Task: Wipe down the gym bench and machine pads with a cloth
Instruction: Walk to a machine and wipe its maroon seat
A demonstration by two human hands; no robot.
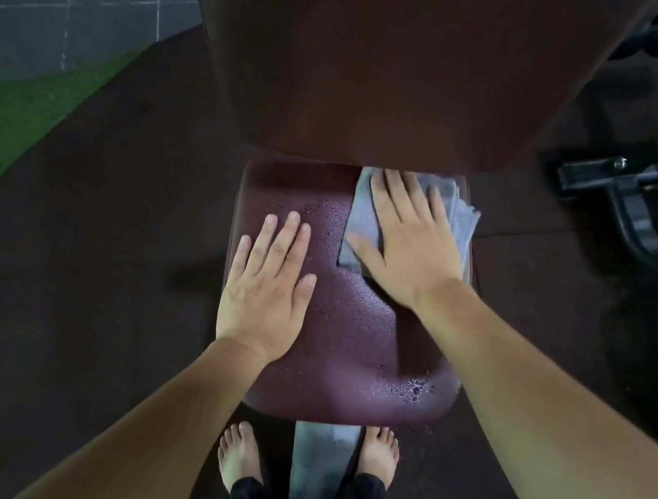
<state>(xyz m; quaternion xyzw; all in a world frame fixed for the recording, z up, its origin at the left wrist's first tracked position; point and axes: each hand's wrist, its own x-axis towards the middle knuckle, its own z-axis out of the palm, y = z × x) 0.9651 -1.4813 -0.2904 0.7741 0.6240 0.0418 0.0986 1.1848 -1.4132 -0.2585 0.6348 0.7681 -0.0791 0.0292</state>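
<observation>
The dark back pad [386, 61] rises behind the maroon seat pad [352, 332], where the wiping is in hand. The left hand [268, 287] lies flat on the seat's left side, holding nothing. The right hand [413, 237] presses spread fingers on the grey cloth [361, 215] at the far right corner. Droplets [413, 385] near the front edge suggest the next move — a firm sweep toward the person.
</observation>
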